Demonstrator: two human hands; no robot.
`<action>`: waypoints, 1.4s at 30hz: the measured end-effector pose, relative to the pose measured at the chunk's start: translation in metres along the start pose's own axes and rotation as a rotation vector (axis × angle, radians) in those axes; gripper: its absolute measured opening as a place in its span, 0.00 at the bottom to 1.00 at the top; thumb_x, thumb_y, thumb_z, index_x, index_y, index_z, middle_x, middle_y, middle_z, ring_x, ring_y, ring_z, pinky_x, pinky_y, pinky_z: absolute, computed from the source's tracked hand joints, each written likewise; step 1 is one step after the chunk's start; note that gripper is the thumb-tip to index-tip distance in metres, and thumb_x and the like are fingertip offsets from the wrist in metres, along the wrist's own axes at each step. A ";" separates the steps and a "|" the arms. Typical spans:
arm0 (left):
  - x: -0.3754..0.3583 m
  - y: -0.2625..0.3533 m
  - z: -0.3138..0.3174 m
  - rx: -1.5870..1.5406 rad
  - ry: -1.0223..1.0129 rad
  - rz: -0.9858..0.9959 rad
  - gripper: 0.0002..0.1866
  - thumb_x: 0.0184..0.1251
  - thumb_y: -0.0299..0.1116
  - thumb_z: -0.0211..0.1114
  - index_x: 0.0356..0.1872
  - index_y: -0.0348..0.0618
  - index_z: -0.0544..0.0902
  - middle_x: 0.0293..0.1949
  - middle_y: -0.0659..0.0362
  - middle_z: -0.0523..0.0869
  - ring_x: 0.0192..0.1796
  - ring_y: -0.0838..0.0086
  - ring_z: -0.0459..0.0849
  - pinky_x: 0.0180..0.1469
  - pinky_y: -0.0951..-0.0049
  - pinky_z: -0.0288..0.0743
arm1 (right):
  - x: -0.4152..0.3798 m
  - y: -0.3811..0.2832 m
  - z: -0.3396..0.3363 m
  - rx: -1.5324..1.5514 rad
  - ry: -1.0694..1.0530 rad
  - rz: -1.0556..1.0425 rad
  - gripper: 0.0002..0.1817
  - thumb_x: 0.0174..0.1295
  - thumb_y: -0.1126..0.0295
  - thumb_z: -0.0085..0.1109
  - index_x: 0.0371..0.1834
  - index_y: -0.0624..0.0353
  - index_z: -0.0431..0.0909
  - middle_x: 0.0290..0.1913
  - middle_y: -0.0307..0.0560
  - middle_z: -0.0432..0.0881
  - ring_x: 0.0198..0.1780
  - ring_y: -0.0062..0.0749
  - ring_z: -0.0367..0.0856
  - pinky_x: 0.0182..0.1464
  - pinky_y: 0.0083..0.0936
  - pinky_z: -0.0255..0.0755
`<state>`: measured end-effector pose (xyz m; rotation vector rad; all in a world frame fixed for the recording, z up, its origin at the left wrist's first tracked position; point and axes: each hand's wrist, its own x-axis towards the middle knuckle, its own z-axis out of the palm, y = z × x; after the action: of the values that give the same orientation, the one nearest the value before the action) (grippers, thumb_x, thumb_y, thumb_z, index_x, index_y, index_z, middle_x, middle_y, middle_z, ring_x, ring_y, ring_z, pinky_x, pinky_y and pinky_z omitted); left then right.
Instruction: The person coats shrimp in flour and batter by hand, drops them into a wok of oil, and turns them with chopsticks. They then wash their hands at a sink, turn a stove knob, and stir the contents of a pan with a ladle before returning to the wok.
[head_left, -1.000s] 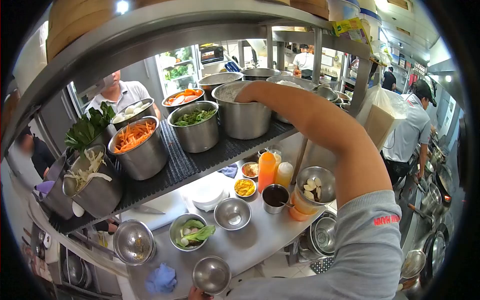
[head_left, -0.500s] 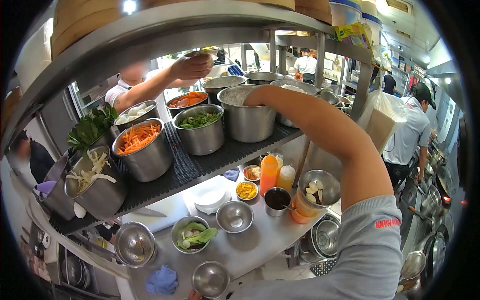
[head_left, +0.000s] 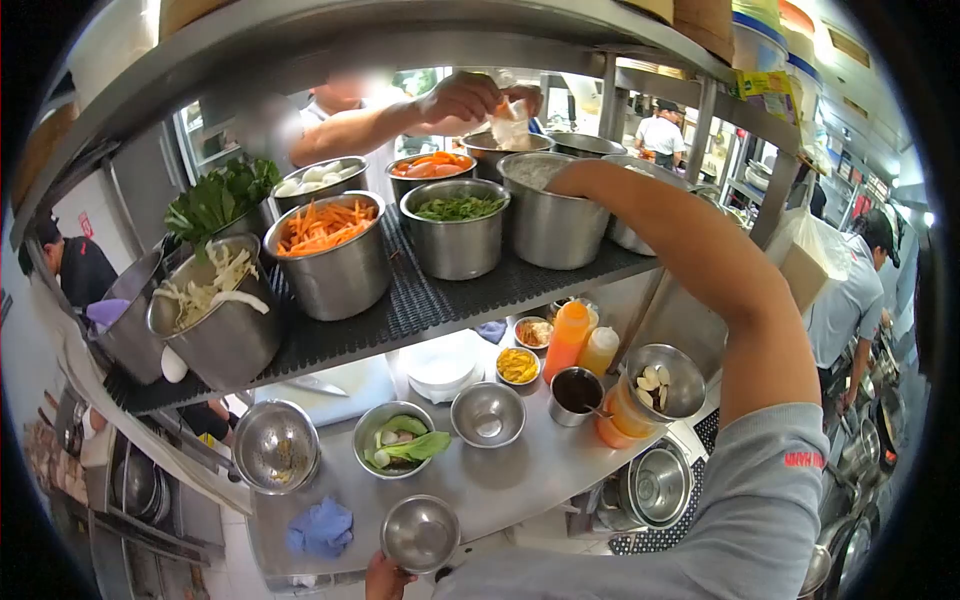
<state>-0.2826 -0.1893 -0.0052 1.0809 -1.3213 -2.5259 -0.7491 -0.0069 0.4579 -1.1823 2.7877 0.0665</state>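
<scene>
My left hand (head_left: 388,578) grips the rim of a small steel bowl (head_left: 420,535) at the bottom of the view, and nothing shows inside the bowl. My right arm stretches up to the shelf, with my right hand (head_left: 578,182) dipped into a tall steel pot (head_left: 560,230) of white, shredded-looking food (head_left: 530,172). The pot hides its fingers. Left of that pot stand a pot of chopped greens (head_left: 458,207) and one of carrot strips (head_left: 328,228). Below, on the steel counter, a bowl holds bok choy (head_left: 405,445).
Across the shelf (head_left: 400,320), a co-worker's hand (head_left: 462,98) holds a clear plastic bag (head_left: 510,128) over a pot. An orange squeeze bottle (head_left: 568,338), a sauce pot (head_left: 577,392), a blue cloth (head_left: 320,528) and a knife (head_left: 318,385) lie around the counter. Another person (head_left: 842,290) stands right.
The view has shifted, bringing more of my left hand into sight on the bowl. The co-worker's hands have moved right, with the plastic bag now over a pot. My right hand stays in its pot.
</scene>
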 end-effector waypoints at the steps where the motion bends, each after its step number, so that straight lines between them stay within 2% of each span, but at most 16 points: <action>1: -0.004 0.007 0.006 -0.054 0.005 0.016 0.16 0.57 0.25 0.53 0.48 0.37 0.71 0.33 0.55 0.80 0.25 0.72 0.79 0.20 0.74 0.74 | -0.001 -0.001 -0.001 -0.060 -0.017 0.022 0.31 0.59 0.59 0.48 0.67 0.50 0.57 0.60 0.50 0.69 0.56 0.37 0.72 0.58 0.34 0.65; 4: -0.007 0.007 0.005 -0.109 0.024 0.005 0.16 0.57 0.26 0.54 0.47 0.36 0.71 0.32 0.55 0.80 0.25 0.72 0.79 0.20 0.73 0.74 | 0.002 -0.001 -0.007 -0.312 -0.050 0.100 0.30 0.60 0.59 0.47 0.67 0.50 0.56 0.61 0.50 0.68 0.57 0.38 0.71 0.58 0.34 0.65; 7: -0.008 0.009 0.003 0.047 0.134 -0.051 0.16 0.56 0.26 0.55 0.47 0.35 0.70 0.32 0.55 0.80 0.25 0.72 0.79 0.20 0.74 0.74 | 0.011 0.009 -0.012 -0.518 -0.095 0.154 0.29 0.61 0.59 0.45 0.67 0.49 0.55 0.62 0.49 0.67 0.58 0.38 0.71 0.58 0.33 0.65; 9: -0.008 0.011 0.006 0.007 0.125 -0.047 0.16 0.56 0.26 0.54 0.47 0.35 0.71 0.32 0.55 0.79 0.25 0.72 0.79 0.21 0.74 0.75 | 0.035 0.035 -0.012 -0.411 -0.229 0.110 0.28 0.64 0.59 0.41 0.68 0.49 0.54 0.65 0.46 0.63 0.62 0.35 0.66 0.61 0.30 0.60; 11: -0.009 0.012 0.009 -0.022 0.110 -0.049 0.16 0.56 0.26 0.54 0.47 0.36 0.71 0.32 0.55 0.79 0.25 0.72 0.79 0.21 0.75 0.76 | 0.057 0.056 -0.002 -0.267 -0.202 0.048 0.27 0.65 0.58 0.38 0.68 0.50 0.54 0.67 0.46 0.61 0.64 0.34 0.63 0.63 0.30 0.58; 16: -0.003 0.013 0.010 -0.024 0.026 -0.026 0.17 0.56 0.25 0.52 0.48 0.36 0.71 0.35 0.54 0.79 0.26 0.71 0.79 0.23 0.73 0.76 | 0.103 0.065 0.027 0.171 0.270 -0.184 0.27 0.67 0.50 0.35 0.64 0.54 0.61 0.64 0.51 0.64 0.64 0.36 0.64 0.63 0.32 0.56; 19: -0.007 0.014 0.011 -0.078 0.053 -0.037 0.17 0.55 0.24 0.51 0.48 0.37 0.69 0.32 0.55 0.78 0.25 0.72 0.79 0.22 0.75 0.77 | 0.085 0.059 0.021 0.126 0.074 -0.005 0.26 0.64 0.54 0.41 0.62 0.55 0.63 0.61 0.53 0.67 0.60 0.35 0.67 0.61 0.31 0.60; 21: -0.004 0.010 0.005 -0.049 0.036 -0.036 0.18 0.55 0.24 0.50 0.49 0.36 0.69 0.33 0.55 0.78 0.25 0.72 0.79 0.22 0.74 0.77 | 0.019 0.020 -0.017 -0.305 -0.429 0.230 0.31 0.61 0.56 0.42 0.68 0.56 0.55 0.65 0.54 0.63 0.63 0.33 0.63 0.63 0.29 0.57; 24: -0.006 0.012 0.007 -0.021 0.056 -0.037 0.18 0.55 0.24 0.50 0.49 0.36 0.68 0.33 0.54 0.78 0.26 0.71 0.79 0.22 0.74 0.77 | 0.038 0.068 0.004 -0.328 -0.153 0.097 0.32 0.57 0.60 0.47 0.67 0.55 0.56 0.59 0.58 0.69 0.57 0.36 0.70 0.52 0.33 0.68; 26: -0.006 0.015 0.009 -0.017 0.066 -0.033 0.18 0.55 0.24 0.50 0.49 0.36 0.68 0.33 0.54 0.78 0.26 0.71 0.79 0.22 0.74 0.77 | 0.035 0.074 0.008 -0.302 -0.083 0.099 0.32 0.57 0.60 0.47 0.66 0.55 0.57 0.58 0.57 0.70 0.57 0.37 0.70 0.52 0.34 0.68; 34: -0.008 0.013 0.008 -0.044 0.043 -0.033 0.16 0.56 0.27 0.53 0.48 0.38 0.70 0.32 0.56 0.78 0.26 0.74 0.79 0.24 0.77 0.76 | 0.010 0.065 0.007 -0.283 -0.044 0.179 0.29 0.58 0.59 0.47 0.64 0.55 0.60 0.58 0.56 0.70 0.57 0.38 0.70 0.54 0.36 0.67; 42: -0.008 0.034 0.032 0.000 0.020 -0.003 0.16 0.56 0.25 0.52 0.47 0.37 0.71 0.31 0.57 0.79 0.25 0.74 0.79 0.22 0.77 0.76 | 0.003 0.051 0.003 -0.291 -0.014 0.180 0.27 0.59 0.58 0.48 0.62 0.56 0.64 0.58 0.54 0.71 0.57 0.39 0.71 0.55 0.37 0.66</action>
<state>-0.3042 -0.1852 0.0363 1.1053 -1.3163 -2.5102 -0.7873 0.0271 0.4543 -0.9713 2.9362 0.5084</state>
